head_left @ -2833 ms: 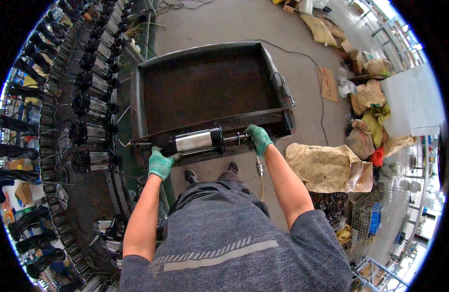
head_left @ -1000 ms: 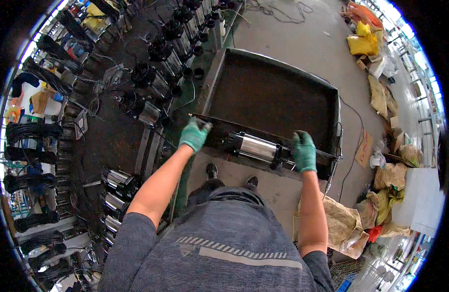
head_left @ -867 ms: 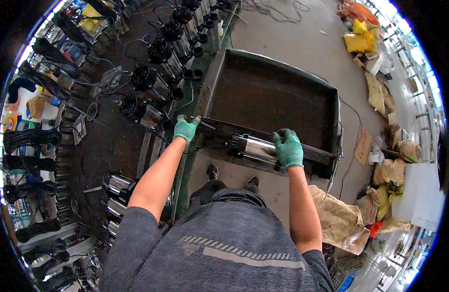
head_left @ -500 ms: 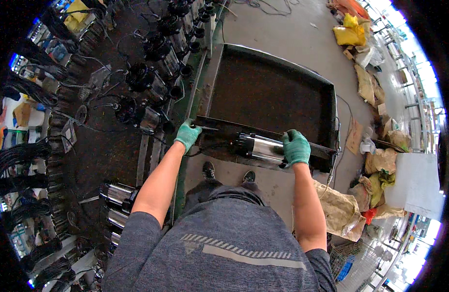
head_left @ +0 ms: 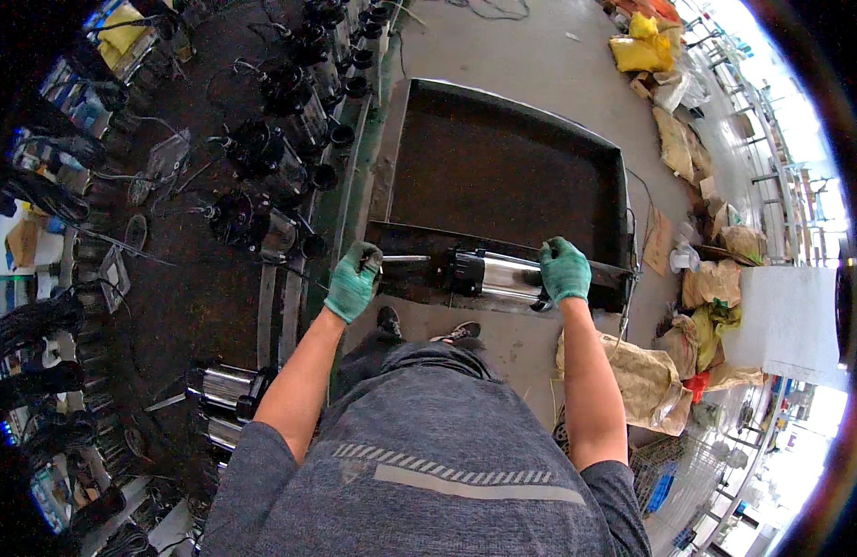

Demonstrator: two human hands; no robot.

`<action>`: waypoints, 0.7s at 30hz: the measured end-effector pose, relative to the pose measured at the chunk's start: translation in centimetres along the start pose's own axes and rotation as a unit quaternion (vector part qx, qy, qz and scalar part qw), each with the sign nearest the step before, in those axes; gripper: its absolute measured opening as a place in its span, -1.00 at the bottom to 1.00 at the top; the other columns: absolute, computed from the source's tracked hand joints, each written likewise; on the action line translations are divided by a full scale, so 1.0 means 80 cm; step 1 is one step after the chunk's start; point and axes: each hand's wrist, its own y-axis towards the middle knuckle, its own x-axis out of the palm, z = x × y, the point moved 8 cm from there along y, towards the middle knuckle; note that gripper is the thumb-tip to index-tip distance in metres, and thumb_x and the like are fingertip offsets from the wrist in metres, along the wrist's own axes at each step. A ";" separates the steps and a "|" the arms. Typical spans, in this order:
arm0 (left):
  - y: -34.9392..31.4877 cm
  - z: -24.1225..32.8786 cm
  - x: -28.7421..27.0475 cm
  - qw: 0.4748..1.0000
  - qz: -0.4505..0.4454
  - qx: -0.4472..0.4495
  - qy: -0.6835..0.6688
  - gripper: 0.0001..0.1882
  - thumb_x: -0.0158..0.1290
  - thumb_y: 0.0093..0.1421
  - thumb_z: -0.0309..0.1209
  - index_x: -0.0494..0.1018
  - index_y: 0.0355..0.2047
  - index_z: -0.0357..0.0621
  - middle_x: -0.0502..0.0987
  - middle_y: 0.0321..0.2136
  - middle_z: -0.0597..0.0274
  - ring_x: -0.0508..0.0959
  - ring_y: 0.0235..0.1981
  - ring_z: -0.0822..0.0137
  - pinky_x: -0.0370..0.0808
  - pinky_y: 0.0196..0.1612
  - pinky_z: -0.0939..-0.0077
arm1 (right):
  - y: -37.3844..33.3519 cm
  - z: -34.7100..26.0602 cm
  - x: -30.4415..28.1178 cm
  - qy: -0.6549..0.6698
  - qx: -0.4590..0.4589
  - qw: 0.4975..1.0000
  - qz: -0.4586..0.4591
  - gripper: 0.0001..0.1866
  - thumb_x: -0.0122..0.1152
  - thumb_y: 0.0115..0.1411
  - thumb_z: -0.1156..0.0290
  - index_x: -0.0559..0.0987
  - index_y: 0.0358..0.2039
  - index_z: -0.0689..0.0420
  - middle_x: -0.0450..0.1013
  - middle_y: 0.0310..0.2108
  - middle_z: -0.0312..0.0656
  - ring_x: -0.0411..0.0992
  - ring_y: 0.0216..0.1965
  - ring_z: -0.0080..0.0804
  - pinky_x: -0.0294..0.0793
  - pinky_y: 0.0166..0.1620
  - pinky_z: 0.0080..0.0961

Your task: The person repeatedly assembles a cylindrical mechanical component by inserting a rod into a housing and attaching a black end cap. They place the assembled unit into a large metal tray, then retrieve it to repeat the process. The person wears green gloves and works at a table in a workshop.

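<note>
A pump-like cylinder (head_left: 512, 278) with a polished metal body and black ends lies on its side across the near end of a dark tray (head_left: 622, 227). My right hand (head_left: 566, 271), in a green glove, is closed over its right end, hiding part of that end. To the left of the cylinder, my gloved left hand (head_left: 354, 281) is closed on a thin metal rod (head_left: 406, 258). The rod points right toward the cylinder's black end, with a gap between them. My left fingers cover the rod's other end.
Several similar upright black-and-metal units (head_left: 278, 232) with cables stand left of the tray. More metal cylinders (head_left: 226, 385) lie at the lower left. Sacks (head_left: 633, 382) and a white panel (head_left: 783, 320) are on the right. A cable (head_left: 653, 204) runs beside the tray.
My left hand has turned upward, and the rod now lies nearly level and shows more of its length. My right hand stays on the cylinder. The view has shifted slightly.
</note>
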 end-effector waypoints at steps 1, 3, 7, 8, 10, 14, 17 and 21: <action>0.003 0.000 0.006 1.000 -0.010 -0.003 0.007 -0.96 0.06 0.41 -0.36 0.47 -0.22 0.01 0.46 -0.51 0.37 0.42 -0.55 0.49 0.38 -0.54 0.53 | 0.000 0.000 -0.001 0.002 0.002 1.000 0.001 -0.69 0.11 0.29 0.08 0.62 -0.22 0.04 0.58 -0.19 -0.02 0.52 -0.11 0.11 0.51 -0.08 -0.03; 0.009 -0.001 0.020 0.999 -0.032 -0.008 0.020 -0.94 0.05 0.42 -0.33 0.46 -0.22 0.03 0.45 -0.51 0.40 0.40 -0.57 0.52 0.35 -0.57 0.57 | 0.002 0.002 0.000 -0.006 -0.001 1.000 0.013 -0.69 0.11 0.29 0.09 0.62 -0.22 0.04 0.58 -0.18 -0.02 0.52 -0.11 0.11 0.51 -0.08 -0.03; 0.013 -0.010 0.042 0.997 -0.055 -0.051 0.015 -0.91 0.04 0.43 -0.31 0.44 -0.24 0.03 0.42 -0.54 0.42 0.38 -0.60 0.56 0.32 -0.60 0.59 | -0.002 0.000 0.000 -0.004 0.007 1.000 0.009 -0.69 0.10 0.29 0.09 0.62 -0.22 0.04 0.58 -0.17 -0.03 0.52 -0.11 0.10 0.52 -0.08 -0.04; 0.014 -0.011 0.047 0.996 -0.064 -0.064 0.007 -0.91 0.03 0.43 -0.31 0.44 -0.25 0.03 0.42 -0.55 0.42 0.38 -0.61 0.56 0.31 -0.61 0.59 | -0.002 -0.001 -0.002 -0.006 0.005 1.000 0.011 -0.70 0.10 0.29 0.09 0.62 -0.22 0.04 0.58 -0.17 -0.03 0.52 -0.11 0.10 0.52 -0.07 -0.04; 0.020 -0.018 0.049 0.996 -0.062 -0.062 0.030 -0.87 0.03 0.43 -0.27 0.44 -0.24 0.00 0.43 -0.56 0.40 0.38 -0.65 0.55 0.30 -0.65 0.56 | -0.003 -0.003 -0.004 -0.008 0.002 1.000 0.015 -0.70 0.10 0.29 0.09 0.62 -0.23 0.03 0.58 -0.17 -0.04 0.52 -0.11 0.10 0.52 -0.07 -0.05; 0.024 -0.038 0.048 0.961 -0.100 -0.257 0.016 -0.81 0.04 0.42 -0.21 0.45 -0.20 -0.05 0.45 -0.55 0.37 0.39 -0.67 0.51 0.32 -0.66 0.51 | -0.003 -0.003 -0.004 -0.006 -0.003 1.000 0.016 -0.71 0.11 0.28 0.10 0.62 -0.21 0.02 0.58 -0.17 -0.05 0.53 -0.11 0.08 0.51 -0.07 -0.06; 0.023 -0.042 0.051 0.937 -0.133 -0.321 -0.020 -0.79 0.08 0.39 -0.25 0.46 -0.11 -0.08 0.50 -0.50 0.31 0.44 -0.63 0.45 0.37 -0.60 0.49 | -0.002 0.001 0.000 -0.007 0.002 1.000 0.010 -0.71 0.11 0.28 0.10 0.61 -0.20 0.02 0.58 -0.17 -0.05 0.53 -0.11 0.07 0.52 -0.06 -0.06; 0.033 -0.031 0.054 0.968 -0.196 -0.140 0.071 -0.62 0.14 0.33 -0.34 0.43 0.13 -0.10 0.59 -0.34 0.14 0.58 -0.43 0.27 0.54 -0.38 0.41 | 0.000 0.000 0.000 -0.012 0.002 1.000 0.012 -0.70 0.10 0.28 0.10 0.61 -0.20 0.02 0.58 -0.17 -0.05 0.53 -0.10 0.06 0.52 -0.06 -0.06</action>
